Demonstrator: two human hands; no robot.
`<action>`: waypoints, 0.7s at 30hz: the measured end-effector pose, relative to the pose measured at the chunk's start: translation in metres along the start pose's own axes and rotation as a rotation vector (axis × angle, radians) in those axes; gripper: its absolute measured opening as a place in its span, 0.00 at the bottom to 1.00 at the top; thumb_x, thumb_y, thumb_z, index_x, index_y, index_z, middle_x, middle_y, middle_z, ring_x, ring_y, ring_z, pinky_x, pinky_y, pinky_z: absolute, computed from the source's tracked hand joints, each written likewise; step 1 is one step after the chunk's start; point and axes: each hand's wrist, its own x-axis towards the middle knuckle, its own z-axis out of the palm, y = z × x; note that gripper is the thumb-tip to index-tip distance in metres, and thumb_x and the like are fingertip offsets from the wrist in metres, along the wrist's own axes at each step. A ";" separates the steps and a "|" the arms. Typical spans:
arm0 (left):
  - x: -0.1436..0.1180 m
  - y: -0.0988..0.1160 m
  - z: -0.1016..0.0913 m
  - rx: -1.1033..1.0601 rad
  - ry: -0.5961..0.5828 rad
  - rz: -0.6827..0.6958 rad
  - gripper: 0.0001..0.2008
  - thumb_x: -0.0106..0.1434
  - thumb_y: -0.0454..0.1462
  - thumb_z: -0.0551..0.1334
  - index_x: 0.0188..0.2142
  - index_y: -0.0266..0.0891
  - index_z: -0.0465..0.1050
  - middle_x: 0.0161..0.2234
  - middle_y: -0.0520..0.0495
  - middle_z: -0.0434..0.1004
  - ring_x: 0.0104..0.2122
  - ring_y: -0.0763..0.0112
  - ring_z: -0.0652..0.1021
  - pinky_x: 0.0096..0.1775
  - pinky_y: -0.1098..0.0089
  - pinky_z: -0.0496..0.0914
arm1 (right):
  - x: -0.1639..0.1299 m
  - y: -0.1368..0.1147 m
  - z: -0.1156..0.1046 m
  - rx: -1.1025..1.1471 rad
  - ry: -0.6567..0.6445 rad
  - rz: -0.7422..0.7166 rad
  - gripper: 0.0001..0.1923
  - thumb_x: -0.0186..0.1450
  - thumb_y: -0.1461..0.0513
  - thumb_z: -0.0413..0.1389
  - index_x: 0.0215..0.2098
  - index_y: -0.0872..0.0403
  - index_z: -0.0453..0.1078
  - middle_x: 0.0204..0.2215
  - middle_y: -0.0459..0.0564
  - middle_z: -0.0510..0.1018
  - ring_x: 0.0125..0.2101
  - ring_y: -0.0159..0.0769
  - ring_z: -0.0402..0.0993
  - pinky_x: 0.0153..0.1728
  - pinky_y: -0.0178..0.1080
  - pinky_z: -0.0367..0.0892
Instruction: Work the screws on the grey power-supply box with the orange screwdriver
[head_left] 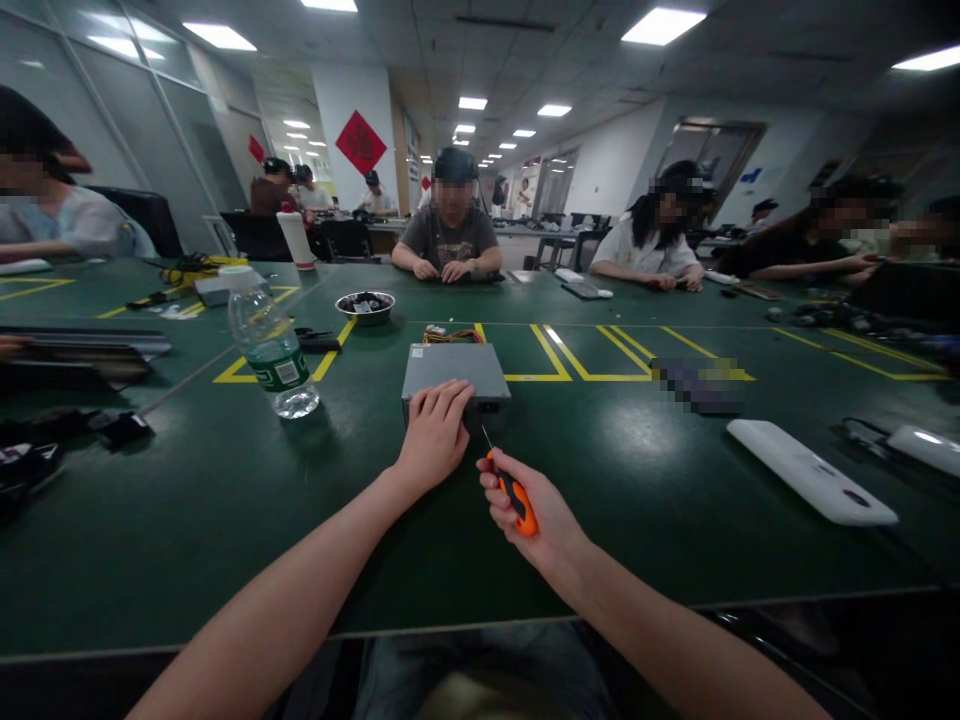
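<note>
A grey metal computer power supply (456, 366) sits on the green table in front of me, its socket side towards me. A bundle of coloured cables (454, 336) comes out at its back. My left hand (437, 432) holds the box at its near edge, fingers laid over the top and palm against the front. In my right hand (541, 512) is a screwdriver (519, 503) with an orange and black handle, fingers wrapped round it. Its thin shaft points up towards the front face, just below the socket; the tip looks apart from the box.
A water bottle (279, 355) stands to the left, with a metal bowl (364, 308) of small parts behind. At right lie a white power bank-like device (811, 472) and a blurred dark object (697, 388). Yellow tape (551, 352) marks the table (600, 560). People sit opposite and to both sides.
</note>
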 end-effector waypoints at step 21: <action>0.001 0.001 0.002 -0.013 0.026 0.004 0.24 0.58 0.30 0.53 0.55 0.39 0.58 0.54 0.43 0.65 0.55 0.61 0.63 0.54 0.57 0.54 | 0.011 0.006 -0.016 -0.243 -0.049 -0.049 0.10 0.57 0.58 0.58 0.26 0.57 0.64 0.20 0.43 0.68 0.18 0.24 0.65 0.18 0.28 0.60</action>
